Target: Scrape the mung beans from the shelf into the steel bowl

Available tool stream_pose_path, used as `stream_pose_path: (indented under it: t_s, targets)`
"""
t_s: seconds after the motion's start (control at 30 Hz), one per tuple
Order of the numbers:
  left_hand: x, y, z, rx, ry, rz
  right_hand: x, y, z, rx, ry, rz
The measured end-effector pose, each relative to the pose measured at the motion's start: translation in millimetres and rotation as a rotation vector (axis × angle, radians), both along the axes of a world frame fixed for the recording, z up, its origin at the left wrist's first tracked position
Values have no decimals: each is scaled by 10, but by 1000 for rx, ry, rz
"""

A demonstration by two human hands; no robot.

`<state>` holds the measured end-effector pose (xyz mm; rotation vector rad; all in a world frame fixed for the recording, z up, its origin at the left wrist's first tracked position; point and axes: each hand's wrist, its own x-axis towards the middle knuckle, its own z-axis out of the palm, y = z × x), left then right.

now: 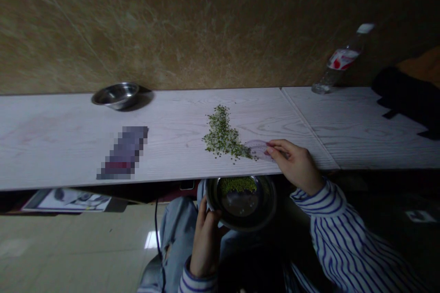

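Green beans (222, 135), most likely mung beans, lie scattered on the white wood-grain table (178, 119). My right hand (292, 158) pinches a clear plastic protractor (259, 149), its far edge touching the right end of the beans. Below the table's front edge, my left hand (207, 233) grips the left rim of a metal bowl (268, 210). More green beans (239, 185) lie inside that bowl, along its far side. The bowl is above my lap, close to the table edge.
Back left on the table stands another metal bowl (117, 96). A pixelated flat item (125, 153) lies in front of it. Toward the right are a clear bottle (338, 62) with a white cap and some dark cloth (409, 96). A wall (206, 27) runs behind the table.
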<state>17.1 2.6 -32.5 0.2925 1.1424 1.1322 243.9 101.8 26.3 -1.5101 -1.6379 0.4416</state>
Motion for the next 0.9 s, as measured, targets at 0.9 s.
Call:
stream_pose_path:
  t_s: [0.9]
  targets:
    - [-4,0,10,11,-4,22,-116,-84,-25,-22,21,84]
